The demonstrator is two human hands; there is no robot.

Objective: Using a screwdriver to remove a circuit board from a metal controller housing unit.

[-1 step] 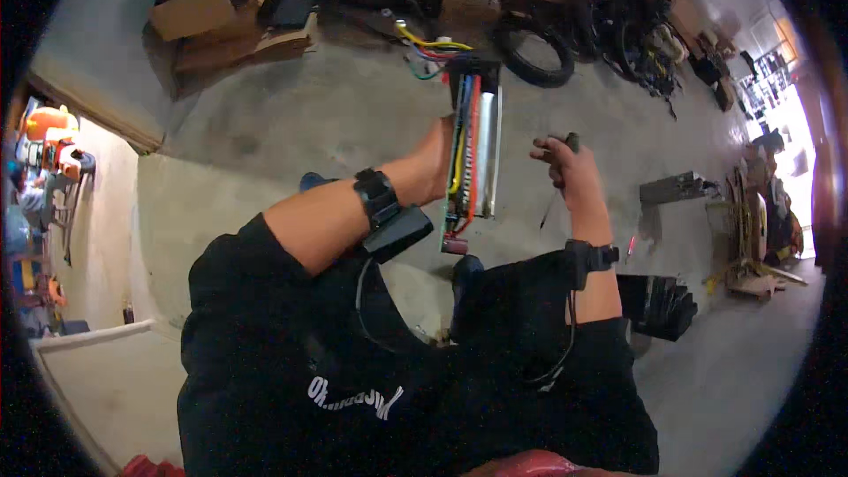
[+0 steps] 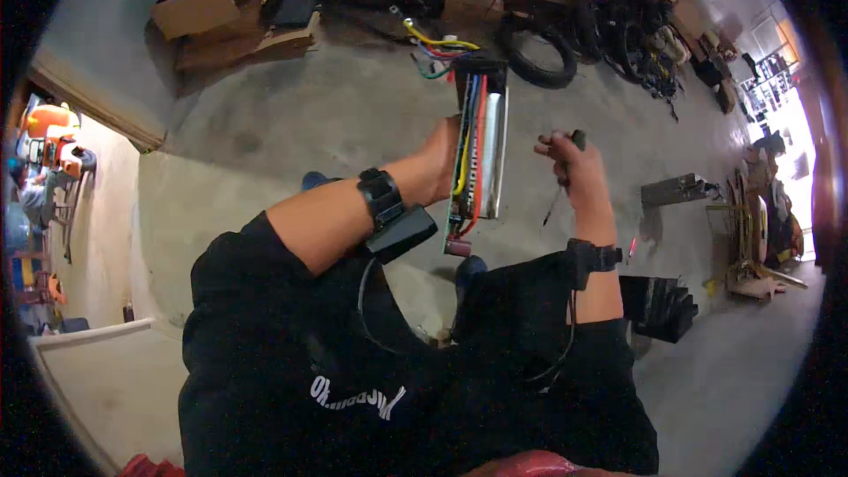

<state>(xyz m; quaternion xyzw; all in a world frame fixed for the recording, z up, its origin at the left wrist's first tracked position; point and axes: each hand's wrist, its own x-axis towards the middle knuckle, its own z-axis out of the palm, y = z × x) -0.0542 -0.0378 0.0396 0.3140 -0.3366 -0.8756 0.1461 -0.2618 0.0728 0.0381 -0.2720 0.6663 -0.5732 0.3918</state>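
Observation:
A long controller circuit board (image 2: 471,155) stands on end in front of me, with red, yellow and blue wires along its face and a silver metal strip on its right side. My left hand (image 2: 443,159) grips it from the left, the fingers hidden behind it. Loose coloured wires (image 2: 435,49) spread from its far end, and a dark red cylindrical part sits at the near end. To its right, apart from it, my right hand (image 2: 579,168) is closed round a screwdriver (image 2: 554,205) with a dark handle, its thin shaft pointing down toward me.
A silver finned casing (image 2: 673,191) and a black finned block (image 2: 658,307) lie on the floor at right, with a small red-and-white item (image 2: 632,248) near them. Tyres (image 2: 537,53), cardboard boxes (image 2: 196,11) and tangled cables (image 2: 658,71) line the far side. A doorway is at left.
The board and both hands appear slightly further right in the view, along with the surroundings. The screwdriver's shaft shows more clearly; both holds are the same.

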